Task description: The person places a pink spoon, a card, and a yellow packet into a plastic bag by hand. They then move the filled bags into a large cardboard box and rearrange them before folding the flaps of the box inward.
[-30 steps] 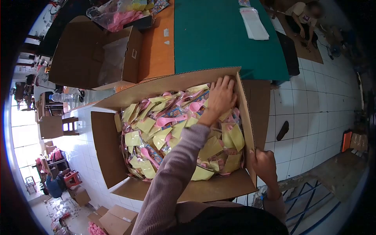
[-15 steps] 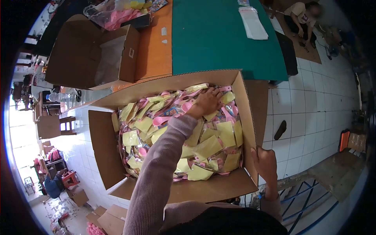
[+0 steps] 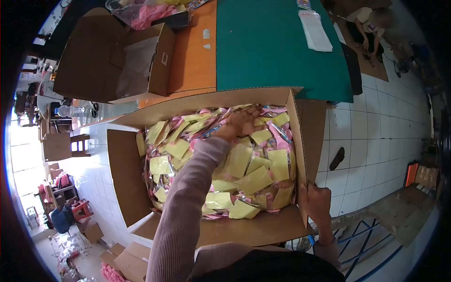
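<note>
Cardboard box [image 3: 249,231], 1: left hand [image 3: 240,123] on uncounted packets [image 3: 254,181] inside, grip can't tell; right hand [image 3: 316,202] clamps box's right wall [image 3: 297,141]

dusty-mauve, finely ribbed long knit sleeve [image 3: 181,207] on left arm, mauve fabric cuff [image 3: 326,251] at right wrist, mauve cloth torso section [image 3: 221,255], black fabric garment [image 3: 268,269] over it

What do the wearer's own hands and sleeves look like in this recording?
The left hand and right hand are both ungloved. The left sleeve is long, dusty mauve and finely ribbed, reaching about to the wrist. The right sleeve is a similar mauve, ending short of the wrist; its weave is hard to make out.
</note>
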{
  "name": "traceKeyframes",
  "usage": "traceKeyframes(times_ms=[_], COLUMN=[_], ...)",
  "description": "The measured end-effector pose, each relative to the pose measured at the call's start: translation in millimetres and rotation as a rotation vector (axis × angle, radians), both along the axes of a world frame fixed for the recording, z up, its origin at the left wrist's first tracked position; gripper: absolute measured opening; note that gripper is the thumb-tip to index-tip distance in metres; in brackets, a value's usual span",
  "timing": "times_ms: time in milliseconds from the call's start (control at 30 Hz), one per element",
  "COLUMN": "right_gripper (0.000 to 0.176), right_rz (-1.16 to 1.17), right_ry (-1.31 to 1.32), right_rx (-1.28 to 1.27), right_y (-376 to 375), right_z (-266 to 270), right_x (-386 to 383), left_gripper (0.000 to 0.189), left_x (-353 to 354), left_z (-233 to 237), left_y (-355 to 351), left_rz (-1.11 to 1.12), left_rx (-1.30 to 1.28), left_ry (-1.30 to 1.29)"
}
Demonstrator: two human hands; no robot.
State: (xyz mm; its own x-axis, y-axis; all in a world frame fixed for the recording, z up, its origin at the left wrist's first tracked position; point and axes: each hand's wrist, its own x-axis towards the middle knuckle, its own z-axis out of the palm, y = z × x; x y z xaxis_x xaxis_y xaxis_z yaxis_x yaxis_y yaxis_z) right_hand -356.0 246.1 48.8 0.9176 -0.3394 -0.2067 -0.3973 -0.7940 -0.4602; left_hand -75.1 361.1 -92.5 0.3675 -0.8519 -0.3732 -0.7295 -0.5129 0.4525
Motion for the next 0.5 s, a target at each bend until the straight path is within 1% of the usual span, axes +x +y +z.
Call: traceKeyframes(times_ms=[33,67,100,133,167,200,233,267,300,333,367,433,467,500], right_gripper=[0.018,0.018,0.018,0.019,0.020,0.020,0.021,0.023,0.023,0.023,0.023,0.024,0.025,0.025], right_rz=[0.026,0.050,0.052,0.048,0.040,0.034,0.013,-0.011,-0.017,0.007,0.035,0.012,-0.014,-0.011], right_ry=[0.046,0.088,0.081,0.045,0.014,0.018,-0.032,-0.080,-0.067,-0.088,-0.108,-0.105,-0.108,-0.102], right_rx=[-0.047,-0.103,-0.113,-0.082,-0.049,-0.051,-0.040,-0.025,-0.018,-0.046,-0.072,-0.048,-0.031,-0.035], right_y=[0,-2,-6,-12,-17,-21,-22,-21,-18,-17,-15,-14,-16,-17], right_z=[1,2,3,2,1,-2,-5,-7,-6,-3,-2,-3,-4,-4], right_x=[-1,0,-2,-5,-7,-10,-12,-14,-14,-10,-8,-10,-10,-9], left_gripper=[0.071,0.069,0.068,0.064,0.064,0.062,0.061,0.062,0.062,0.064,0.067,0.074,0.080,0.080], left_x=[-2,-2,-3,-7,-7,-10,-15,-25,-44,-65,-85,-126,-134,-134], left_z=[0,-1,6,13,17,20,23,25,40,60,69,45,38,31], left_y=[4,5,4,5,4,5,7,6,6,5,11,34,46,48], left_rz=[0.004,-0.009,-0.022,-0.024,-0.031,-0.146,-0.263,-0.253,-0.259,-0.207,-0.153,-0.134,-0.129,-0.126], left_rx=[0.000,-0.063,-0.126,-0.115,-0.120,-0.250,-0.377,-0.284,-0.280,-0.181,-0.080,-0.186,-0.166,-0.170], left_ry=[-0.002,-0.041,-0.081,-0.134,-0.139,-0.304,-0.464,-0.408,-0.394,-0.333,-0.271,-0.188,-0.159,-0.154])
